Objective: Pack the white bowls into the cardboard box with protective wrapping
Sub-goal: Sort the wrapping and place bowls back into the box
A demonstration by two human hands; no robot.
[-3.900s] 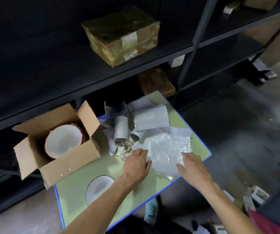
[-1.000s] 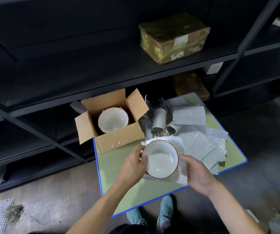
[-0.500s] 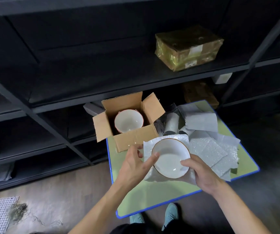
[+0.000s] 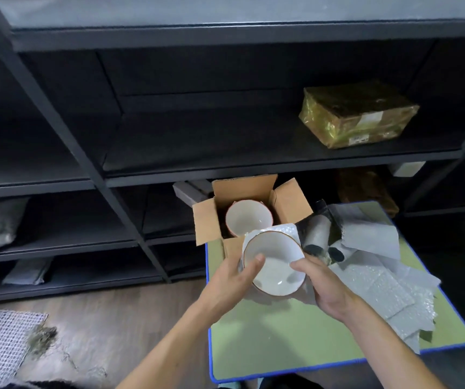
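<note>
Both hands hold a round white ceramic bowl with a thin brown rim (image 4: 274,263) above the far left part of the small green table with a blue edge (image 4: 281,346). The left hand (image 4: 232,279) grips the bowl's left side, its thumb lying inside the bowl and its fingers (image 4: 241,266) clamped on the outside. The right hand (image 4: 324,287) grips the right side, its thumb over the rim and its other fingers closed underneath, pressing a white sheet of bubble wrap (image 4: 287,230) against the bowl's underside. The bowl tilts toward the camera, and the sheet shows past its far rim.

Just beyond it, at the table's far left corner, stands an open brown cardboard box (image 4: 253,189) with its flaps up; a second white bowl with a reddish rim (image 4: 246,220) sits inside. More loose sheets of bubble wrap and white foam (image 4: 380,284) are heaped along the table's right edge, with grey rolls of wrapping (image 4: 318,234) near the far edge beside the box.
</note>
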